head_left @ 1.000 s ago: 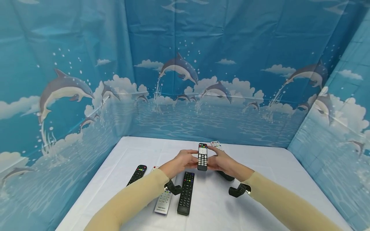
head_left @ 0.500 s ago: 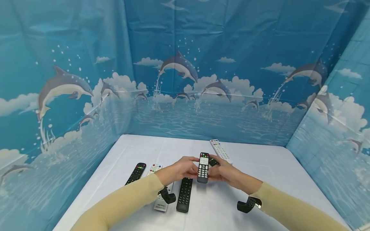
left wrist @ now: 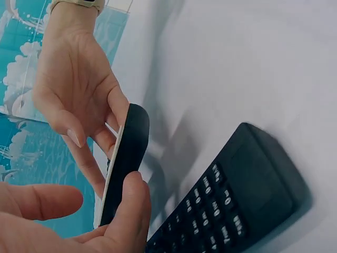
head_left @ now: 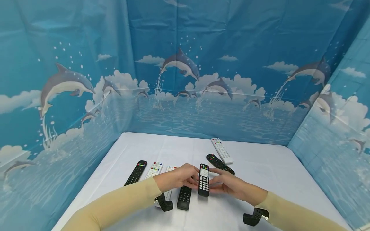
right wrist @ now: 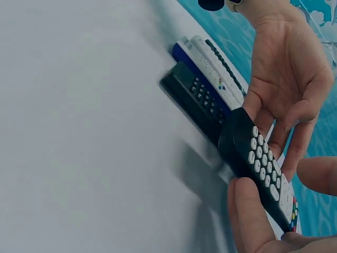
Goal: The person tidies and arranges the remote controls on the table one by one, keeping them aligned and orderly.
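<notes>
The left hand (head_left: 186, 177) and right hand (head_left: 228, 184) hold a slim black remote (head_left: 204, 183) between them above the worktop (head_left: 266, 173), fingers against its opposite long sides. It is smooth, round-cornered, with pale rounded buttons. A thick black remote (head_left: 184, 199) lies under the left hand; a white remote (head_left: 222, 150) lies near the worktop's far edge. Creased, shiny dolphin-print sheeting (head_left: 185, 118) rises behind.

Dolphin-print curtains (head_left: 185, 118), white-covered table (head_left: 274, 170).
</notes>
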`<state>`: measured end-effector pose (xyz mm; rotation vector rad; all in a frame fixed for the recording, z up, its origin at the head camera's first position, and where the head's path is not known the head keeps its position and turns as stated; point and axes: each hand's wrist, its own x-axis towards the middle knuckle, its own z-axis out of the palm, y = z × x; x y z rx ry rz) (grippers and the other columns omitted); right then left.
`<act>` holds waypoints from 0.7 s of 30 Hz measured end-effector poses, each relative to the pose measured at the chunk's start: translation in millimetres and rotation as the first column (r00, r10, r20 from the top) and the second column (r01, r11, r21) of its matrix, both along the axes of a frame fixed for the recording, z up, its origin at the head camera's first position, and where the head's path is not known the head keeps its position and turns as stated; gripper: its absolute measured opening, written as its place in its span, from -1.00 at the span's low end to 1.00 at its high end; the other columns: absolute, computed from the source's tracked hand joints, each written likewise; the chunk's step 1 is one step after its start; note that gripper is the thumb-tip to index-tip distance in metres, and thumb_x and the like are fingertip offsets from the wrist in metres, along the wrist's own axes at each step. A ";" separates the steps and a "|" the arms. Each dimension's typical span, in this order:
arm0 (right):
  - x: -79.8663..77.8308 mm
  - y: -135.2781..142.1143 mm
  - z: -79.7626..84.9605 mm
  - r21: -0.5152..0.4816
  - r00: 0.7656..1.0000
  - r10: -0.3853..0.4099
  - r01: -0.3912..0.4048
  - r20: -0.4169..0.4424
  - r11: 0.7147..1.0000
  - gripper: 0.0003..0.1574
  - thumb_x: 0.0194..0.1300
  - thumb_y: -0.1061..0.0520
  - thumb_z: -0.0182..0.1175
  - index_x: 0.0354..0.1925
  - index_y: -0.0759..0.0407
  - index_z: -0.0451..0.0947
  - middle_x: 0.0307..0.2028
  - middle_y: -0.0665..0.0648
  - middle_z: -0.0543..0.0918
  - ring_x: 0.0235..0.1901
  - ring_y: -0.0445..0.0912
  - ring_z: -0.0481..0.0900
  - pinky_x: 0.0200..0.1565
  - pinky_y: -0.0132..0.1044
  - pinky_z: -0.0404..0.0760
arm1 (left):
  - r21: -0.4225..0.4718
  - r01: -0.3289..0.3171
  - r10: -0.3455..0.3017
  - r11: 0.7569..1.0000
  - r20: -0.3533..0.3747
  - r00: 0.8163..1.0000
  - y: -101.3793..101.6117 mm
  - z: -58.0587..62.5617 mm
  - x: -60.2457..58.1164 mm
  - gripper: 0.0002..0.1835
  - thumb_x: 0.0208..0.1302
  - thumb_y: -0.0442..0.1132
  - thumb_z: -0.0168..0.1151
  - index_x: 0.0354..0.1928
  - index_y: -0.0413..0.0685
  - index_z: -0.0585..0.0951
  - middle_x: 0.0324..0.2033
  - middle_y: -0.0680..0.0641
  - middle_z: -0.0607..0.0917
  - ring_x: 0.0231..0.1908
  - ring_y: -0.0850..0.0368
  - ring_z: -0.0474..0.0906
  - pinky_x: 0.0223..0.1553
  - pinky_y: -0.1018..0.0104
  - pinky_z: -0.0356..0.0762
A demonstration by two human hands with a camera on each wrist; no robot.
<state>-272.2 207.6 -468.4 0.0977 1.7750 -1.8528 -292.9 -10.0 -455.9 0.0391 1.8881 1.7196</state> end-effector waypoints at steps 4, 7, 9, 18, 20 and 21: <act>8.2 1.4 -5.1 -0.002 0.999 -0.011 0.011 0.031 1.000 0.01 0.21 0.36 0.16 0.54 0.26 -0.03 0.08 0.49 0.45 -0.11 0.14 0.69 -0.01 -0.06 0.69 | -0.006 0.031 -0.031 1.000 -0.005 1.000 0.1 -2.5 7.6 -0.59 0.08 -0.50 0.11 0.04 -0.42 0.59 -0.24 -0.32 0.65 -0.34 -0.12 0.71 -0.21 0.04 0.73; 12.5 2.9 -9.5 0.007 0.999 -0.021 0.020 0.046 1.000 -0.01 0.18 0.37 0.15 0.52 0.30 0.00 0.05 0.48 0.48 -0.12 0.13 0.70 -0.01 -0.07 0.69 | -0.008 0.037 -0.037 0.999 -0.004 0.999 0.1 -3.9 11.4 -0.64 0.04 -0.49 0.11 -0.06 -0.46 0.60 -0.22 -0.35 0.61 -0.33 -0.13 0.71 -0.22 0.05 0.73; 14.0 3.8 -11.7 0.013 0.998 -0.023 0.022 0.054 1.000 -0.03 0.19 0.37 0.15 0.51 0.34 0.02 0.01 0.46 0.53 -0.13 0.13 0.71 -0.01 -0.07 0.69 | -0.017 0.030 -0.030 0.999 -0.003 1.000 0.1 -3.6 13.6 -0.64 0.02 -0.48 0.10 -0.08 -0.49 0.58 -0.20 -0.37 0.60 -0.31 -0.16 0.71 -0.21 0.05 0.73; 14.6 6.5 -13.7 0.021 0.998 0.025 -0.026 0.049 0.999 -0.03 0.23 0.29 0.18 0.51 0.40 0.00 -0.07 0.40 0.62 -0.16 0.09 0.73 -0.04 -0.09 0.70 | -0.028 0.021 -0.021 0.999 -0.006 1.000 -0.3 -0.2 19.2 -0.69 0.12 -0.46 0.14 -0.09 -0.55 0.55 -0.13 -0.43 0.58 -0.17 -0.26 0.67 -0.17 0.03 0.72; 14.8 6.6 -13.9 0.020 0.998 0.027 -0.028 0.048 0.999 -0.02 0.23 0.29 0.18 0.51 0.40 -0.01 -0.07 0.41 0.62 -0.17 0.09 0.73 -0.04 -0.09 0.70 | -0.023 0.033 -0.033 0.999 -0.004 0.999 -0.7 0.0 20.3 -0.68 0.14 -0.45 0.14 -0.07 -0.54 0.54 -0.12 -0.42 0.57 -0.15 -0.26 0.65 -0.16 0.01 0.72; 15.1 6.3 -14.0 0.020 0.998 0.026 -0.027 0.049 0.999 -0.02 0.23 0.29 0.18 0.51 0.40 -0.02 -0.07 0.41 0.62 -0.17 0.09 0.73 -0.04 -0.09 0.70 | -0.021 0.035 -0.035 0.999 -0.001 0.999 -0.9 0.2 20.9 -0.68 0.14 -0.45 0.14 -0.06 -0.53 0.54 -0.12 -0.41 0.56 -0.15 -0.26 0.64 -0.15 0.00 0.72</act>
